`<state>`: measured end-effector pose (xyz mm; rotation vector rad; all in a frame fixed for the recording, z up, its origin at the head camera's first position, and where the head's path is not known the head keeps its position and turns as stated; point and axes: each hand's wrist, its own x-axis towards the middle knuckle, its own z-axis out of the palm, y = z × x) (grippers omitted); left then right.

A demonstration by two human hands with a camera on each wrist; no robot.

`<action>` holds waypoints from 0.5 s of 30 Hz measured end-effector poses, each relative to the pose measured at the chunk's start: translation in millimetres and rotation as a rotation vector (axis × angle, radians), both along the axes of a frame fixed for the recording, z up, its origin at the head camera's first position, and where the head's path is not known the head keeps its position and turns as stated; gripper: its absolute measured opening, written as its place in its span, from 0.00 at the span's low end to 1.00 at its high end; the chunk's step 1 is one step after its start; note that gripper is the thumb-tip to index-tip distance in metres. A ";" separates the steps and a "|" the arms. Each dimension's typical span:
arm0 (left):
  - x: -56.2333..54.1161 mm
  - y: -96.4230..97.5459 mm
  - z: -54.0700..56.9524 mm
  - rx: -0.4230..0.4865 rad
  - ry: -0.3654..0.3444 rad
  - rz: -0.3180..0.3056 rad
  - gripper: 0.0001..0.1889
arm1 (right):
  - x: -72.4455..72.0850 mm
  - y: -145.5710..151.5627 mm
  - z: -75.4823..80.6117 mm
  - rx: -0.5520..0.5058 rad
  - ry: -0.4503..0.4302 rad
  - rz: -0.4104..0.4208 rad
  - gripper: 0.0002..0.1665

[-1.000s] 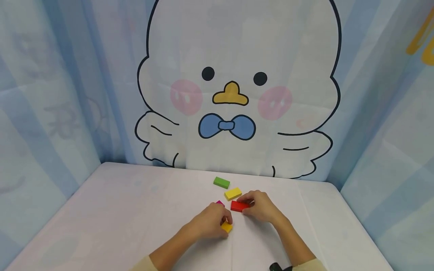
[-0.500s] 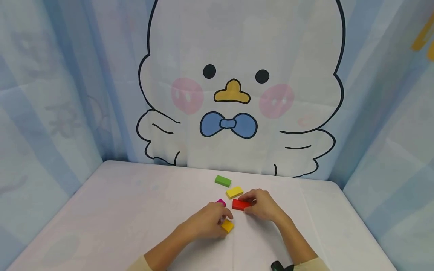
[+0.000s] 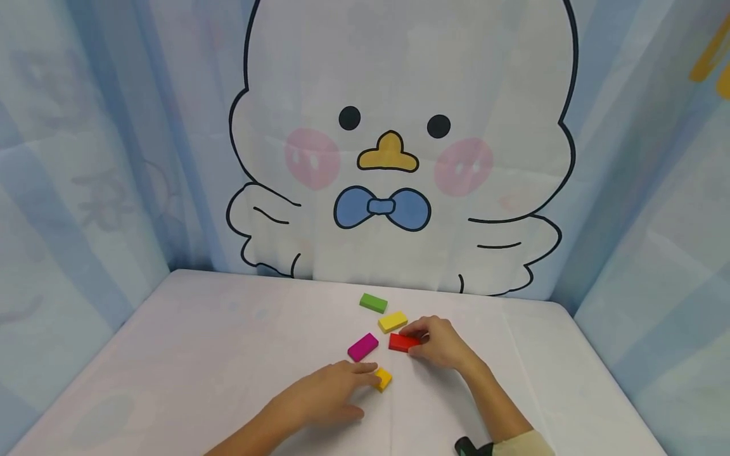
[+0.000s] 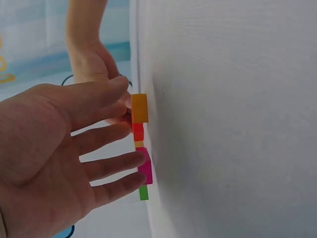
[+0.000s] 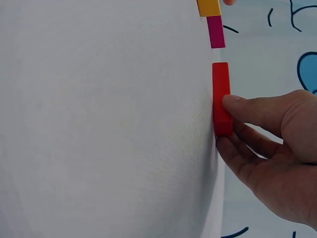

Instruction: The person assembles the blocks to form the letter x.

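On my head-camera feed, a person's two bare hands worked over a pale, smooth surface (image 3: 228,354) whose finely textured covering bore a faint straight crease. I saw the right hand (image 3: 439,347) pinch a red block (image 3: 398,342) by its right end, thumb on one long face and fingers behind it, as the right wrist view confirmed; the block was a smooth, square-edged oblong with a low sheen. The left hand (image 3: 331,396) had its fingers wide and nearly straight, holding nothing, a fingertip overlapping the orange-yellow block (image 3: 384,380); I could not tell whether they touched. Just beyond that hand a magenta block (image 3: 363,348) lay flat at a slant, left of the red one. A yellow block (image 3: 392,322) lay just behind the red block, and a green block (image 3: 373,303) sat farthest back, near the rear edge. I counted five blocks, one of each colour, all plain and crisp-cornered; wood or plastic, I could not say. Behind them hung a lightly creased fabric backdrop (image 3: 513,158) printed with one round white cartoon bird: two black eyes, two pink cheeks, one yellow beak and one blue bow tie (image 3: 382,208). At the bottom of my view, one beige sleeve (image 3: 521,444) met a dark, rounded object (image 3: 466,446), mostly cut off by the frame.
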<state>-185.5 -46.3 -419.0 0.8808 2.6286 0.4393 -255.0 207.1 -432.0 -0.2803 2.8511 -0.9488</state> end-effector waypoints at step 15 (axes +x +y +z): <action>5.7 -0.6 -11.2 -0.090 -0.097 0.007 0.40 | 0.7 -0.4 -0.6 0.009 0.017 -0.001 0.19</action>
